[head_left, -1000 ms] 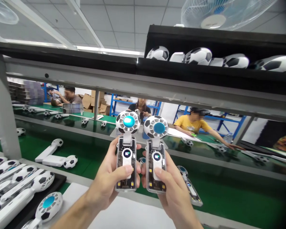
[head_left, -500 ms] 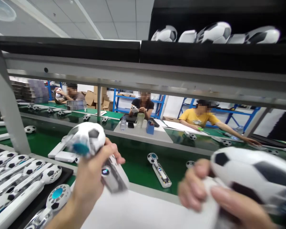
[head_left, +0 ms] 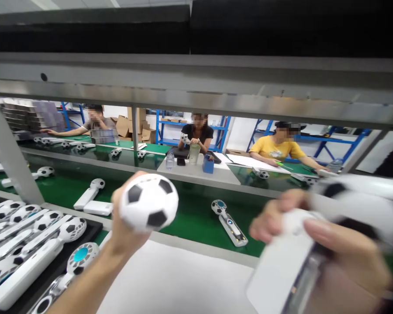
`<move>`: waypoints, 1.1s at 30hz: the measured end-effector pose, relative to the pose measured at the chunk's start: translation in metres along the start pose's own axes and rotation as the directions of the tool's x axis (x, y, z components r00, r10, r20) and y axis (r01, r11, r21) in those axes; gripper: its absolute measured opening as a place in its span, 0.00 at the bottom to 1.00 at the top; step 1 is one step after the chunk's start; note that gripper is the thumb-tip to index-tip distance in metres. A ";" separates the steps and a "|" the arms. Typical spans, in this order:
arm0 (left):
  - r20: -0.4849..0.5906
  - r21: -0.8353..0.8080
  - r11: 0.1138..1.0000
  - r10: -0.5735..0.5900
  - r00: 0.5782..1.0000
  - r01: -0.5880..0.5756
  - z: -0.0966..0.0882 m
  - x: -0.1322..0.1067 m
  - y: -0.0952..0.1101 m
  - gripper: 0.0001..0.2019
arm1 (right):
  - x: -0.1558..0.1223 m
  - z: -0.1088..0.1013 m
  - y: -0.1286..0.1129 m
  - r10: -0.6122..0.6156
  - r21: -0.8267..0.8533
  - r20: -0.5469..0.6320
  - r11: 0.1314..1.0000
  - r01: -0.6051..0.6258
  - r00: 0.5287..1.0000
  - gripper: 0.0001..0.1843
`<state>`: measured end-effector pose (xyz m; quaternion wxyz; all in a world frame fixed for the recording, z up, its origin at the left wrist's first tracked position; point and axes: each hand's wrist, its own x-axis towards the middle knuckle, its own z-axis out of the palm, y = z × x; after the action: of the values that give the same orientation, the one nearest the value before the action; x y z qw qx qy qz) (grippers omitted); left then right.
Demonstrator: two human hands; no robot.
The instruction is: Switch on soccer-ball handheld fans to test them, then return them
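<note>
My left hand (head_left: 122, 235) is closed round a handheld fan whose football-patterned head (head_left: 149, 202) faces me, held up over the white mat (head_left: 180, 279). My right hand (head_left: 321, 248), blurred and close to the camera at the right, grips a second football fan (head_left: 288, 266) by its white handle, the head reaching off to the right.
A black tray (head_left: 52, 261) of several football fans lies at the lower left. More fans rest on the green conveyor belt (head_left: 190, 218), one with a clear handle (head_left: 231, 222). Three people sit working across the belt. A grey shelf rail (head_left: 196, 87) runs overhead.
Both fans were held upright side by side with lit displays facing me. My hands have since swung apart and turned them, and the camera has tilted down.
</note>
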<state>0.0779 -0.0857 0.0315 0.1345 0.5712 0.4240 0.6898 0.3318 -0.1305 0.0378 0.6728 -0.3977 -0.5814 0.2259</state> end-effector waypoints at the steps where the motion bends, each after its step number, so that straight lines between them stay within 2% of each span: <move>1: 0.069 0.013 0.999 -0.051 0.996 0.050 0.009 0.003 -0.015 0.13 | 0.006 0.010 0.009 0.033 0.000 0.003 0.999 -0.033 0.999 0.23; 3: 0.218 0.036 0.989 -0.150 0.964 0.146 0.025 0.006 -0.047 0.13 | 0.015 0.030 0.036 0.097 -0.057 0.011 0.994 -0.096 0.995 0.21; 4: 0.275 0.059 0.983 -0.183 0.944 0.173 0.032 0.007 -0.064 0.13 | 0.018 0.039 0.053 0.125 -0.086 0.041 0.989 -0.121 0.991 0.24; 8: 0.455 0.206 0.956 -0.281 0.845 0.207 0.048 0.003 -0.123 0.14 | 0.019 0.060 0.127 0.278 -0.199 0.076 0.945 -0.258 0.958 0.23; 10: 0.485 0.311 0.932 -0.325 0.812 0.187 0.051 -0.003 -0.145 0.14 | 0.012 0.063 0.159 0.338 -0.297 0.066 0.905 -0.305 0.939 0.25; 11: 0.479 0.369 0.914 -0.342 0.808 0.168 0.052 -0.007 -0.153 0.15 | 0.007 0.063 0.173 0.357 -0.353 0.061 0.881 -0.314 0.932 0.26; 15: 0.418 0.587 0.807 -0.369 0.830 0.063 0.050 -0.018 -0.171 0.21 | -0.011 0.062 0.202 0.391 -0.581 0.132 0.775 -0.248 0.911 0.30; 19: 0.391 0.722 0.692 -0.402 0.828 -0.005 0.037 -0.013 -0.174 0.19 | -0.013 0.061 0.203 0.458 -0.743 0.240 0.654 -0.141 0.856 0.32; 22: 0.313 0.807 0.588 -0.493 0.812 0.046 0.020 -0.001 -0.175 0.21 | -0.008 0.059 0.198 0.501 -0.791 0.313 0.608 -0.071 0.807 0.32; 24: 0.253 0.845 0.521 -0.585 0.771 0.118 0.010 0.008 -0.174 0.22 | -0.005 0.057 0.195 0.517 -0.795 0.366 0.606 -0.028 0.774 0.31; 26: 0.233 0.849 0.498 -0.655 0.719 0.178 0.003 0.015 -0.169 0.20 | -0.002 0.058 0.189 0.524 -0.791 0.404 0.612 -0.001 0.750 0.30; 29: 0.305 0.778 0.583 -0.676 0.671 0.233 -0.003 0.024 -0.148 0.17 | 0.001 0.062 0.175 0.492 -0.782 0.398 0.623 0.006 0.775 0.30; 31: 0.413 0.666 0.697 -0.643 0.646 0.268 -0.008 0.031 -0.123 0.16 | 0.001 0.067 0.159 0.443 -0.760 0.377 0.650 -0.001 0.813 0.31; 33: 0.554 0.487 0.814 -0.568 0.609 0.316 -0.015 0.037 -0.091 0.14 | 0.000 0.073 0.139 0.390 -0.709 0.397 0.705 0.008 0.831 0.32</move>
<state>0.0252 -0.0121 -0.0104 0.3474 0.6707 0.5867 0.2920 0.2839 -0.0304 -0.0725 0.2661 -0.6009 -0.7353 0.1656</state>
